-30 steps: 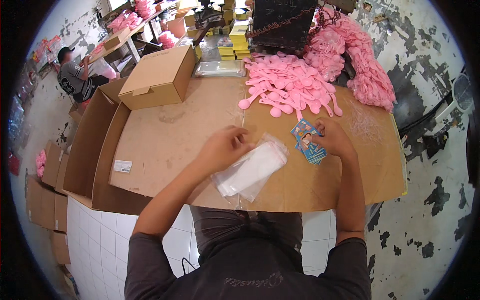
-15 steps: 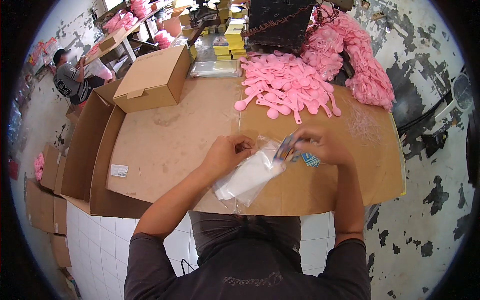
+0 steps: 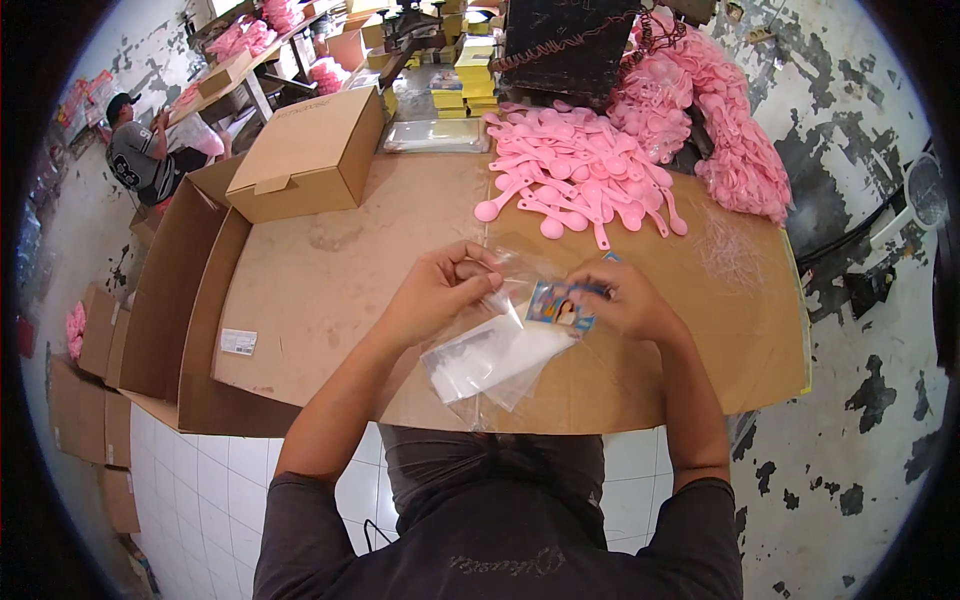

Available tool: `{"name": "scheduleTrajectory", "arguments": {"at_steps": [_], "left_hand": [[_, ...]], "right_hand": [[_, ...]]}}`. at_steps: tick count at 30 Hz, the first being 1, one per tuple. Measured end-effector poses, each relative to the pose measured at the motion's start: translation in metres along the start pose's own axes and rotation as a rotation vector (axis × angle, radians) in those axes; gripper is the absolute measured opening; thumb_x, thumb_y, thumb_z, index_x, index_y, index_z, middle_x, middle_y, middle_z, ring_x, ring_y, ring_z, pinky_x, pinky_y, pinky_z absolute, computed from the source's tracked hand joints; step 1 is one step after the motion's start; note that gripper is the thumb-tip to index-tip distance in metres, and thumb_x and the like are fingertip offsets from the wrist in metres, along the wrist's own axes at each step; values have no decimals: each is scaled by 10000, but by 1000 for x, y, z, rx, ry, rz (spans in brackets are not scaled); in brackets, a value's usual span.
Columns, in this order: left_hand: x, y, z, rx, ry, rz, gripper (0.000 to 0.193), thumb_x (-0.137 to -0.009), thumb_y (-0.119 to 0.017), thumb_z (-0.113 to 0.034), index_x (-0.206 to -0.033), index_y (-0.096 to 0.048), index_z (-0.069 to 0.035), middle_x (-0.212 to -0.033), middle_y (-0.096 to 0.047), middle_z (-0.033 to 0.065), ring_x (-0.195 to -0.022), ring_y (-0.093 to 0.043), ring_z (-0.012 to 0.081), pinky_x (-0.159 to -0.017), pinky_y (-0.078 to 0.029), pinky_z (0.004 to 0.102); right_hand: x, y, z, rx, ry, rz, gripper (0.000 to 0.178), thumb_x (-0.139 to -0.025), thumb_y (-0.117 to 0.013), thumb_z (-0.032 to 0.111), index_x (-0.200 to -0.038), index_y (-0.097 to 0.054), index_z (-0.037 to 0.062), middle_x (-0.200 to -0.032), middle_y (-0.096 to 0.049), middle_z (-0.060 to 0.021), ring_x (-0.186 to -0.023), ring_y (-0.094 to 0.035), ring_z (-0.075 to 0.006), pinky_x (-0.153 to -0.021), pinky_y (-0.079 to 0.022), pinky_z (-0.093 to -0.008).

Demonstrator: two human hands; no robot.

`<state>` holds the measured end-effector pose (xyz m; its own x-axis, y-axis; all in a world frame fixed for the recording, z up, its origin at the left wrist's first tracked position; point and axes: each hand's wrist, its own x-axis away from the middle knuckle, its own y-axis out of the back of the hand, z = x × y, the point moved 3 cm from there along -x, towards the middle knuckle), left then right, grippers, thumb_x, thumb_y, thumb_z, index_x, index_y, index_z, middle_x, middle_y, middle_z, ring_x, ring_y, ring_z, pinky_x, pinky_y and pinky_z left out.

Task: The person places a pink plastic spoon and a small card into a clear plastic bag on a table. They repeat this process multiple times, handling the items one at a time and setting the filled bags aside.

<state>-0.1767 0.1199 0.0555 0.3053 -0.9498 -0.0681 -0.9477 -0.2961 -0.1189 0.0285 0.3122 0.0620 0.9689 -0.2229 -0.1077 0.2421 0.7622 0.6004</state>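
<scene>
Over the tabletop | left hand pinches a clear bag, seemingly to spread it | right hand grasps a blue card against it | bag pile beneath, pink spoons beyond, both presumably for easy reach

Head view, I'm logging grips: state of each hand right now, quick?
Left hand: closed, pinching a clear plastic bag.
Right hand: closed, holding a blue printed card.

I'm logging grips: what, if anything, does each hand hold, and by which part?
The left hand pinches a clear plastic bag near its upper edge; the right hand holds a blue printed card near its upper right corner.
</scene>
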Motion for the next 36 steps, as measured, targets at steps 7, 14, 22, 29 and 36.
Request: {"name": "scheduleTrajectory", "arguments": {"at_steps": [7,14,22,29,36], "left_hand": [[6,-25,-1,-53,109,50,370,-1000,-690,-83,-1346,-582,-6,-973,-773,76,-844,-698,71,-693,-586,238],[6,-28,6,-215,11,76,454,-1004,-679,-59,-1433,-535,-18,-1007,-785,109,-888,-712,100,-772,-567,261],[8,-31,5,-147,38,91,464,-1003,-677,-45,-1441,-525,-12,-995,-784,127,-908,-727,136,-847,-560,279],[7,-32,5,-193,24,83,492,-1004,-686,-65,-1461,-510,-15,-1005,-784,135,-916,-730,133,-865,-575,304],[7,-33,17,-460,-199,110,529,-963,-711,-78,-1461,-535,-95,-993,-798,108,-852,-757,135,-781,-590,308]], "right_hand": [[1,8,18,-398,24,-312,267,-1004,-643,42,-1263,-648,-21,-1134,-708,-75,-1009,-672,-123,-883,-549,-290],[3,8,35,-6,167,-316,241,-955,-670,24,-1192,-709,1,-1090,-718,-94,-998,-679,-152,-892,-540,-313],[2,7,26,-59,186,-457,252,-946,-668,-11,-1194,-712,-2,-1100,-682,-76,-992,-653,-124,-865,-527,-289],[6,9,33,-42,158,-387,229,-928,-682,-9,-1147,-743,12,-1039,-693,-93,-969,-666,-152,-849,-531,-297],[-4,-18,29,47,230,-206,259,-936,-701,57,-1191,-728,24,-1056,-726,-120,-966,-694,-204,-794,-531,-300]]}}
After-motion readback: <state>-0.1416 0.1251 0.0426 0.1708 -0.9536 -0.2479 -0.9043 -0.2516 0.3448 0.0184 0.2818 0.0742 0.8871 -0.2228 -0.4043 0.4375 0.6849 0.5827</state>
